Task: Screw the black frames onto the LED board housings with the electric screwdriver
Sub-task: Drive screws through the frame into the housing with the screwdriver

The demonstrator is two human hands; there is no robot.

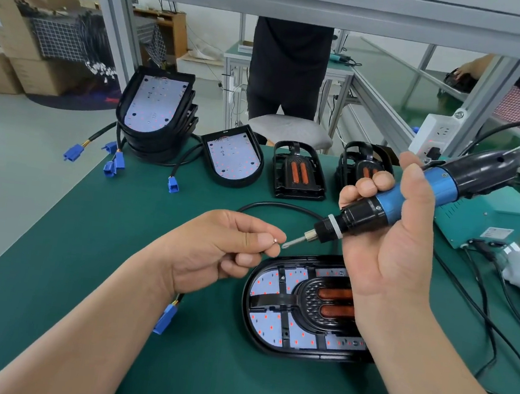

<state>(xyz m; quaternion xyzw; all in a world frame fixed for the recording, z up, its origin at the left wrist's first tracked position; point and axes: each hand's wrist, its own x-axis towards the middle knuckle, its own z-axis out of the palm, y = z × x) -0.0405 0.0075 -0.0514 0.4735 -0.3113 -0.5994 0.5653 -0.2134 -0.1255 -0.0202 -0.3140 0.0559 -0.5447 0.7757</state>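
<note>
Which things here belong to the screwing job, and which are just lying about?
Job: electric screwdriver in right hand, screw pinched by left hand, framed housing.
Lying about: power strip, grey stool, cardboard boxes.

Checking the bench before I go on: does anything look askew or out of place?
The stack of LED housings at the far left corner of the table is uneven: the top one tilts up steeply. Their blue connectors lie right at the table edge. Nothing looks damaged or spilled.

The frame (309,298) is glossy black plastic, the table mat (202,367) matt green, the screwdriver (412,197) barrel blue metal (satin sheen).
</note>
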